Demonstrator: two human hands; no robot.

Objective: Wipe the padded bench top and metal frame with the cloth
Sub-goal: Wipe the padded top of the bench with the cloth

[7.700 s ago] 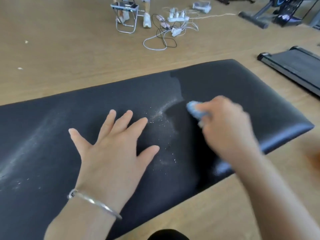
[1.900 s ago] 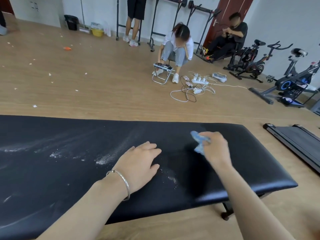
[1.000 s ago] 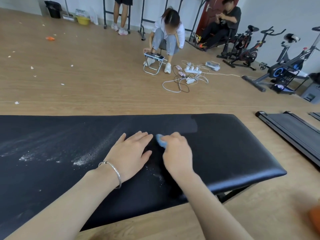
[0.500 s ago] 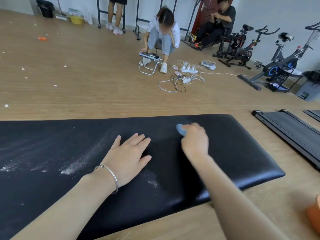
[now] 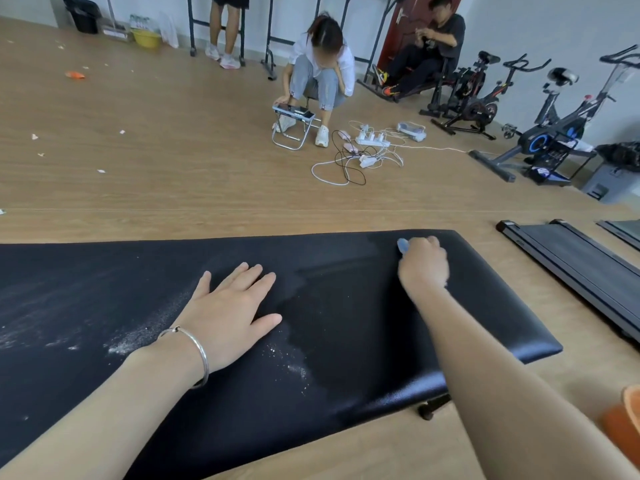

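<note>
**Black bench padding part-wiped, dust and frame yet to do**

White dust (image 5: 45, 327) streaks the left end of the padded worktop (image 5: 363, 334). At its middle the left grip (image 5: 232, 306) presses flat, fingers spread, holding nothing. Right of that the padding looks dark and clean. Near the worktop's far right corner the right grip (image 5: 424, 268) is curled around a blue cloth (image 5: 402, 244), pressed to the surface. Roughly the right third appears done; the dusty left stretch and the metal frame (image 5: 431, 407), glimpsed under the worktop's near right edge, look still to come.
</note>
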